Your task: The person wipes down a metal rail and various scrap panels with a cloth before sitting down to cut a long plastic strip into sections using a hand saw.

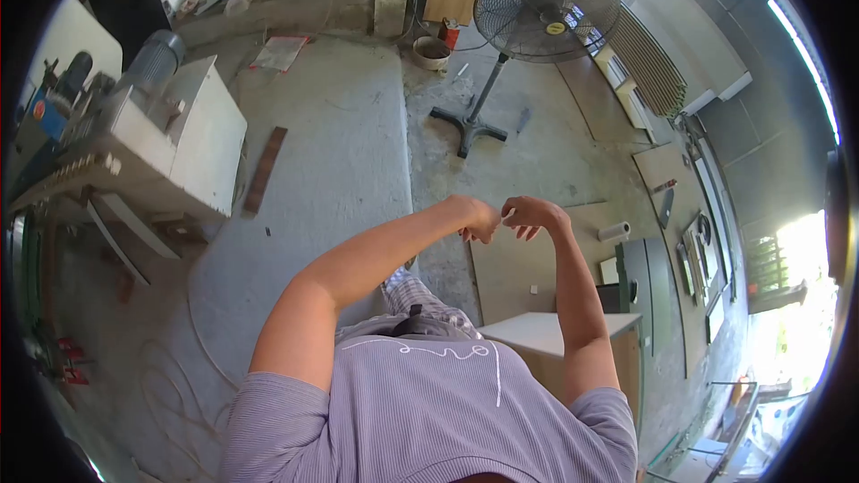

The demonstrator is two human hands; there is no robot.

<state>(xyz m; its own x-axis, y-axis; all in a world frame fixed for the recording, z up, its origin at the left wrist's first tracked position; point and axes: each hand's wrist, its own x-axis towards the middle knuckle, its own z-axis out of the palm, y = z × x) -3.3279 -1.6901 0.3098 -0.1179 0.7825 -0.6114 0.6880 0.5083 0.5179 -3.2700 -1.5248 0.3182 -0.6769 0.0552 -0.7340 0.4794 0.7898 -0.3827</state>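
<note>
Head view: holds the left hand loosely curled, fingertips mostly hidden; cannot tell whether pinching anything. Bends the right hand inward just beside it, thumb and forefinger at a tiny pale thing between both hands, too small to name or confirm as gripped. Beyond, shows worn concrete floor, a standing fan, a pale machine near the dark lens rim, a bright opening lost in glare.

The shirt is finely lined mauve-grey, the trousers checked, the fan black.
</note>
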